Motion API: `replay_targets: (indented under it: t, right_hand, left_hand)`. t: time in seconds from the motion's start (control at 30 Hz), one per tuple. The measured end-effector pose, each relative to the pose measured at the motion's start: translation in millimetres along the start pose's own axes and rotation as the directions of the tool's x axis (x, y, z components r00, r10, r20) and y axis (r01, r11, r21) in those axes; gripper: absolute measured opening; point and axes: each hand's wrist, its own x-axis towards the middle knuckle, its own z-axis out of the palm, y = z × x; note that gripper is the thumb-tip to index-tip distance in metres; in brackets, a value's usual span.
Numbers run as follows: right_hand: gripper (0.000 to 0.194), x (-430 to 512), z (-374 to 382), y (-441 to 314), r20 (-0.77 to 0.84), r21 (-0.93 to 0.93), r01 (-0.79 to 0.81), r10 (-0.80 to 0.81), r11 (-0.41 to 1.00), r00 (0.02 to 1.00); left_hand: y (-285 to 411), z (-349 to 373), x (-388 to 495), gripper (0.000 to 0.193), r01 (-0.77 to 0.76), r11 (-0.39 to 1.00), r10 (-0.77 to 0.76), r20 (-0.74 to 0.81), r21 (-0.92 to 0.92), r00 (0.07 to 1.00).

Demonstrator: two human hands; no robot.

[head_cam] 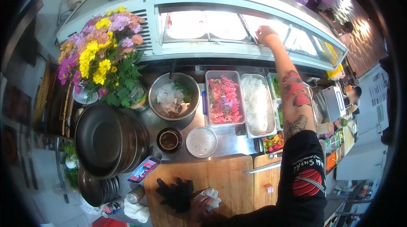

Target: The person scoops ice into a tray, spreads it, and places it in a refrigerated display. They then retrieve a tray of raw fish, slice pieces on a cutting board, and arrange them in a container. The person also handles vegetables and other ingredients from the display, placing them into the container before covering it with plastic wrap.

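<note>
My right hand (265, 35) reaches up to the refrigerated display case (203, 49), its fingers at a divider or door edge; glare hides whether they grip it. Low in the view my left hand (202, 206) rests on a crumpled white cloth (211, 196) on the wooden cutting board (229, 179). Black gloves (176, 193) lie just left of that hand. A knife (264, 167) lies across the board's right part, partly behind my right sleeve. Near my right forearm are a metal tray of shredded white food (256, 106) and a plastic tub of pink flowers (225, 99).
Stacked dark plates (98, 141), a flower bouquet (95, 49) and a phone (144, 169) stand or lie at left. A steel bowl (174, 96), a dark jar (169, 140) and a speckled plate (201, 142) sit behind the board. A person (353, 96) is far right.
</note>
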Motion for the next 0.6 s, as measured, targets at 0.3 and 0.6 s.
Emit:
replay_targets:
  t: [0.3, 0.6]
  right_hand:
    - [0.044, 47, 56, -39, 0.149, 0.191, -0.099, 0.071, 0.977, 0.986]
    - [0.017, -87, 3, 1, 0.336, 0.925, -0.271, 0.243, -0.266, 0.910]
  left_hand:
    - [11, 0, 0, 0.059, 0.073, 0.997, -0.073, 0.001, 0.015, 0.997]
    - [16, 2, -4, 0.063, 0.098, 0.992, -0.095, -0.043, 0.076, 0.995]
